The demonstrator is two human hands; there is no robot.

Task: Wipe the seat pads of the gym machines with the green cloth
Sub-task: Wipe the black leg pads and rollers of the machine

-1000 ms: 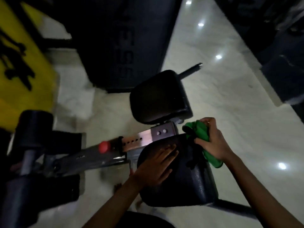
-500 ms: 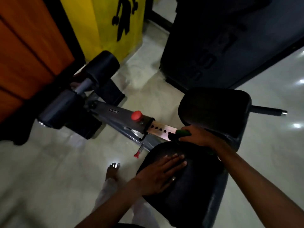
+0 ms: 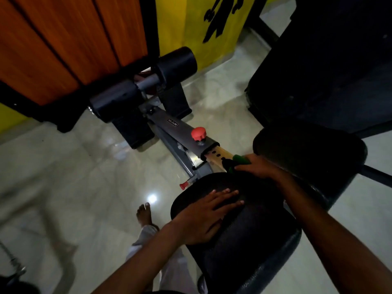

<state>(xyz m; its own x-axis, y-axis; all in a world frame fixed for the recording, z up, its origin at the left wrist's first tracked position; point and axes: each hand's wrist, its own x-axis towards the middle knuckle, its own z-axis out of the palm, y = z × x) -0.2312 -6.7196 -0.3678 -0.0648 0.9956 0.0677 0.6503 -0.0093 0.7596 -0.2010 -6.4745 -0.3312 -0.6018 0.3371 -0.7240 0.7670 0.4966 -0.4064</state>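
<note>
- Left hand (image 3: 209,215) lies flat on the near seat pad (image 3: 244,236), fingers straight and together, probably bracing it.
- Right hand (image 3: 257,167) clamps its fingers on the green cloth (image 3: 238,161) at the pad's far edge, beside the second pad (image 3: 309,153).
- Red knob (image 3: 198,133) on the frame; glossy tile floor (image 3: 74,177); orange and yellow wall panels behind.

A red knob (image 3: 198,133) sits near black foam rollers (image 3: 176,65).
</note>
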